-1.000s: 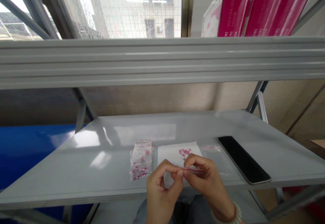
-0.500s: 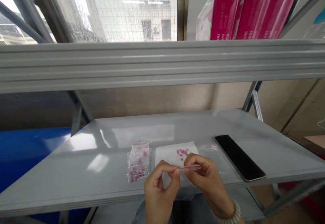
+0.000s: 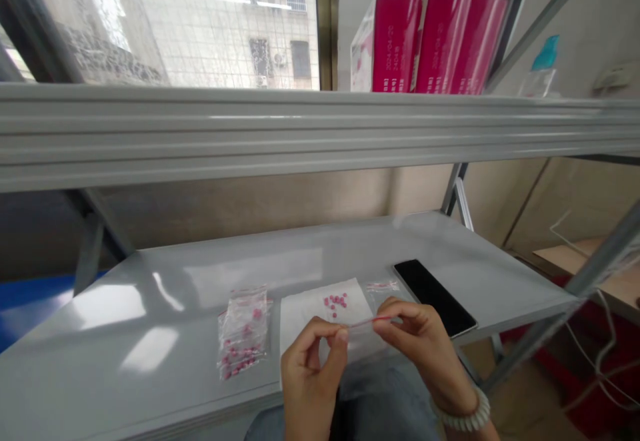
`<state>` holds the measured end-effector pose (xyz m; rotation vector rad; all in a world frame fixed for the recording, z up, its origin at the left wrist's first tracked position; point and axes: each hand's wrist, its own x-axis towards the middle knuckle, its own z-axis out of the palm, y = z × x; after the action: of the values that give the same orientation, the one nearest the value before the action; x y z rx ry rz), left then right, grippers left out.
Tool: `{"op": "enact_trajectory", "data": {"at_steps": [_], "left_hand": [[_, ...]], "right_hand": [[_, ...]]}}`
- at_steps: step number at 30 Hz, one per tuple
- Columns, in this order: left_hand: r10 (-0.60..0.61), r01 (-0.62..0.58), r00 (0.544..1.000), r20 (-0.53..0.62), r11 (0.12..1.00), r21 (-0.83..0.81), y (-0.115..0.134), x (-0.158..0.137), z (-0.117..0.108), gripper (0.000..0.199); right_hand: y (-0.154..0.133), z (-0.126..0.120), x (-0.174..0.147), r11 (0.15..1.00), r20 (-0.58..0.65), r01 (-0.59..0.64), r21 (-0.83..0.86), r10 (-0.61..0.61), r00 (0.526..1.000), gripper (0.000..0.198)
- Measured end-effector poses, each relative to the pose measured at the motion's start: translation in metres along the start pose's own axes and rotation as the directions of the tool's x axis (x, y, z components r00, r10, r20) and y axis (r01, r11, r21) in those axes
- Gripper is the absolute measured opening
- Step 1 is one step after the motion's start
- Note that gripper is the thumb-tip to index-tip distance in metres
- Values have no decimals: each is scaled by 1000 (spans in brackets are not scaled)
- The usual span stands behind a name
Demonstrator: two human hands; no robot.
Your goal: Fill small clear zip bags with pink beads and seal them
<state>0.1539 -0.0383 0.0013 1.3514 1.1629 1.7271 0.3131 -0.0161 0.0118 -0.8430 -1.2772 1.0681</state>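
With your left hand [image 3: 314, 368] and right hand [image 3: 423, 338], each grip pinched on its red-lined edge, you hold a clear bag [image 3: 363, 340] by the tabletop's [image 3: 175, 384] near side, at the white paper [image 3: 299, 311]. Pink pieces [image 3: 335, 302] lie on that paper; filled bags [image 3: 244, 336] rest leftward (a black phone [image 3: 434, 296], rightward).

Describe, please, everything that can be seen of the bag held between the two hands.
The bag looks like thin, clear plastic with a red line along its top edge. The left hand pinches one end of this edge and the right hand the other, so it runs nearly level. The body hangs below, partly against the white paper; its bottom is hard to make out.
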Motion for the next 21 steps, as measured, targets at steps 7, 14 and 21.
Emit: {"op": "enact_trajectory", "data": {"at_steps": [7, 14, 21], "left_hand": [[-41, 11, 979, 197, 989, 149, -3, 35, 40, 20], [-52, -40, 960, 274, 947, 320, -23, 77, 64, 11], [90, -114, 993, 76, 897, 427, -7, 73, 47, 28]], "right_hand": [[-13, -42, 17, 940, -177, 62, -337, -128, 976, 21], [14, -57, 53, 755, -201, 19, -656, -199, 959, 30], [35, -56, 57, 592, -210, 5, -806, -294, 932, 24]]}}
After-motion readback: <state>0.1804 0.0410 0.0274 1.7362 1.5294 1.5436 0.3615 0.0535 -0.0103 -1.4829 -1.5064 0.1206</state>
